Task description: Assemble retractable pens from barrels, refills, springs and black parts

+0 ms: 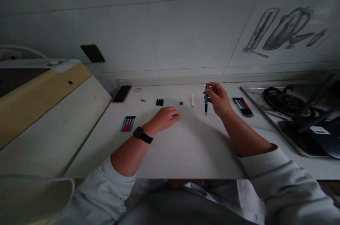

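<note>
Holding the blue pen [206,100] seems the current step, the right hand [217,98] pinching it over the bench [186,150], the left hand [163,118] lying apart, grip unclear; the next move likely calls for steadiness.

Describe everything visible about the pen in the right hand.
The pen is slim, with a blue barrel, a black lower grip and a pale, metallic-looking pointed tip, aimed toward the lower edge of the picture. The right hand pinches its upper part, partly hiding it. It's right of the white sticks; whether its tip touches the tabletop is unclear.
</note>
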### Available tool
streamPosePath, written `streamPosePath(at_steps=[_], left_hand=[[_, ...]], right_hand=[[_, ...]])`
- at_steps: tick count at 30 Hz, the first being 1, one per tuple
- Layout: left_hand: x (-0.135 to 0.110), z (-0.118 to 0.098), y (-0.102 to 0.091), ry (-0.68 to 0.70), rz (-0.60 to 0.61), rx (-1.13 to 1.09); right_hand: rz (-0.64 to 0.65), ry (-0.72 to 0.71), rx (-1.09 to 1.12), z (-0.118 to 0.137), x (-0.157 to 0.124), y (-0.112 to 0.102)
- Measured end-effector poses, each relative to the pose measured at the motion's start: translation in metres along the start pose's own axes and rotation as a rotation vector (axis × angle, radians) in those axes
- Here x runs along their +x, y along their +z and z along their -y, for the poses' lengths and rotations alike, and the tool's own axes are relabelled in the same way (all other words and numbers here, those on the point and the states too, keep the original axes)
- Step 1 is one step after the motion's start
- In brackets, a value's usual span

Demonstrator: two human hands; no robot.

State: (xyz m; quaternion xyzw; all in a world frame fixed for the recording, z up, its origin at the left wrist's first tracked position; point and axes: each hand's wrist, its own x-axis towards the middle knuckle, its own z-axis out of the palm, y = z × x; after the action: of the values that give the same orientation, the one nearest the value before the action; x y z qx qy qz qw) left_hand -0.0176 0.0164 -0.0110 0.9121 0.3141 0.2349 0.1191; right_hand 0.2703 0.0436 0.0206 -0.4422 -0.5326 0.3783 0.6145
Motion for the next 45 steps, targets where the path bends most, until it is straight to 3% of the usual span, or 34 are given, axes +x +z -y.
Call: streamPosePath(at_steps=[8,17,22,26,30,40,45], left_hand=[[0.0,0.002,0.001,-0.001,0.012,0.003],[-0.001,0.002,-0.001,-0.018,0.039,-0.016],[-0.001,0.003,-0.001,-0.032,0.041,-0.022],[-0.001,0.004,-0.001,-0.03,0.048,-0.017],[-0.002,0.006,0.0,-0.024,0.041,-0.027],[-0.002,0.006,0.001,-0.008,0.042,-0.012],[-0.002,0.005,0.001,-0.006,0.047,0.0]], right_hand=[[-0.18,-0.056,0.023,0.011,0.019,-0.033],[-0.416,-0.166,-0.031,0.016,0.039,-0.111],[-0.472,-0.135,-0.288,0.001,0.044,-0.148],[-0.361,0.06,-0.803,-0.01,0.039,-0.158],[-0.157,0.217,-1.18,-0.018,0.032,-0.148],[0.02,0.295,-1.45,-0.029,0.036,-0.146],[0.027,0.3,-1.498,-0.032,0.039,-0.144]])
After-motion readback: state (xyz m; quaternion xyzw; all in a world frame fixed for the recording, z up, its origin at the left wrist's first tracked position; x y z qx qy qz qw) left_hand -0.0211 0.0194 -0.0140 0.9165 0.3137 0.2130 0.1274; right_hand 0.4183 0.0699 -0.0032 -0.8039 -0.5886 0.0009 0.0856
